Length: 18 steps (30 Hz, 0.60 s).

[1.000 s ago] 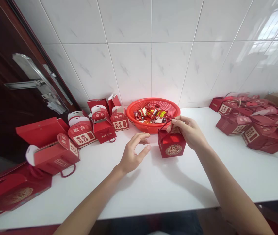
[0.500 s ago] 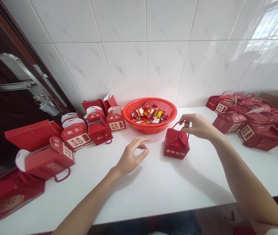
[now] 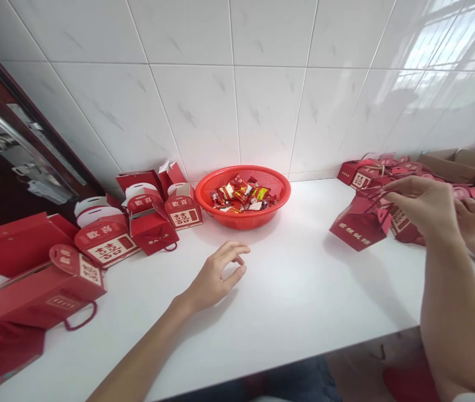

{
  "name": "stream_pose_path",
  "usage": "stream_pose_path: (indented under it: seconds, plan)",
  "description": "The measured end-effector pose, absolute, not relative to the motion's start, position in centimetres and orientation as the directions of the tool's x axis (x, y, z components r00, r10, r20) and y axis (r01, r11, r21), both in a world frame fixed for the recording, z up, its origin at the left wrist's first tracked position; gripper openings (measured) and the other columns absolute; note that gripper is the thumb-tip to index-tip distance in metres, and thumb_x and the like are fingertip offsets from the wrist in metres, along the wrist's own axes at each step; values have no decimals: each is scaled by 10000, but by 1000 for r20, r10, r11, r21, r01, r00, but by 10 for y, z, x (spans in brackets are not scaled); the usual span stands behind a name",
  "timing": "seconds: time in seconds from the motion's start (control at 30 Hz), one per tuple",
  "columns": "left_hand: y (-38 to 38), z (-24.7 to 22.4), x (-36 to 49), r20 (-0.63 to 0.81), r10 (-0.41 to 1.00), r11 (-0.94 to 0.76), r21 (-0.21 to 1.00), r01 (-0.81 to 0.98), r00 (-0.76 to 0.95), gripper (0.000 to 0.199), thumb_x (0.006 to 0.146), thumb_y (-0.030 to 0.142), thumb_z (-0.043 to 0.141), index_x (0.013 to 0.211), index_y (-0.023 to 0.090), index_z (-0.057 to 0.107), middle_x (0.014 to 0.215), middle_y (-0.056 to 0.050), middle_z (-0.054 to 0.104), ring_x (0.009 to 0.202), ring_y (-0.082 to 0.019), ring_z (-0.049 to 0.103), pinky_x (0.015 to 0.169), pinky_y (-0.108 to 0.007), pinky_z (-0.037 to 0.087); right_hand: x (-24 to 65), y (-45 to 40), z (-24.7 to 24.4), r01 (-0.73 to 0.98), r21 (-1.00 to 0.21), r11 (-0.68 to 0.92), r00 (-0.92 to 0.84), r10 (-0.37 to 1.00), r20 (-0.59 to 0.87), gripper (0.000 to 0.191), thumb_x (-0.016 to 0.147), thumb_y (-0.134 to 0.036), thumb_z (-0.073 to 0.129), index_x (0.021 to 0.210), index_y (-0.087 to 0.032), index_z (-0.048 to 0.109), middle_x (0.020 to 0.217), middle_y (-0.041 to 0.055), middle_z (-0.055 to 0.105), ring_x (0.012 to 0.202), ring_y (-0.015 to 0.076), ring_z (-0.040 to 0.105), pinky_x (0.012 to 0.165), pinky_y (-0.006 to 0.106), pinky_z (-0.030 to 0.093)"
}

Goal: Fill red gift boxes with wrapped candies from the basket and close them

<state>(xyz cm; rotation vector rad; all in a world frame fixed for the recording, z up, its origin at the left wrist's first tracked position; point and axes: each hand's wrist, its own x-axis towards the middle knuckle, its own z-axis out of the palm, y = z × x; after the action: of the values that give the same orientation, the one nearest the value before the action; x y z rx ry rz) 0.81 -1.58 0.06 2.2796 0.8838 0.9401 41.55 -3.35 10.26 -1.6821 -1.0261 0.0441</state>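
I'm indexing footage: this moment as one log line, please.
right hand: holds tilted red gift box | left hand: open, empty | red plastic basket: wrapped candies

The table (image 3: 270, 312) has a plain white top. Red paper boxes (image 3: 111, 240) stand close together along its left side, several with flaps up. A red plastic basket (image 3: 243, 221) sits toward the back, near the middle. At the far right, more red boxes (image 3: 348, 172) crowd beside an open brown carton (image 3: 450, 168).
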Motion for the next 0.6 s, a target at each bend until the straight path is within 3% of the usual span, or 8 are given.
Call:
stream_pose_path:
  seconds: [0.1,0.2,0.37,0.6]
  plan:
    - [-15,0,7,415,718,-662,655,365,558,253,934,240,568,1169,235,662,1191,-102,664,879,-182,715,552,-229,554,433,-34,100,535,-837,-116,739,544,397,165,641,-22,667,631,-186,685,598,32,635,548,163,574,617,347,473]
    - [-13,0,7,394,726,-651,657,380,563,258,934,251,567,1172,239,667,1178,-106,669,923,-201,717,495,-211,526,447,-29,96,517,-845,-133,777,486,400,217,622,8,679,576,-202,646,604,29,625,567,151,557,639,342,468]
    - [-12,0,8,420,714,-674,628,388,560,236,933,235,563,1134,228,687,1145,-96,680,939,-202,722,750,-299,604,465,-18,87,471,-874,-118,803,468,369,269,549,39,691,553,-216,604,596,26,611,598,176,581,652,355,485]
    - [-11,0,7,408,718,-666,637,388,564,217,932,220,549,1098,220,689,1157,-99,664,916,-189,721,757,-297,604,478,-4,75,471,-880,-60,821,394,413,249,547,-12,664,609,-237,576,664,40,634,686,239,635,710,405,526]
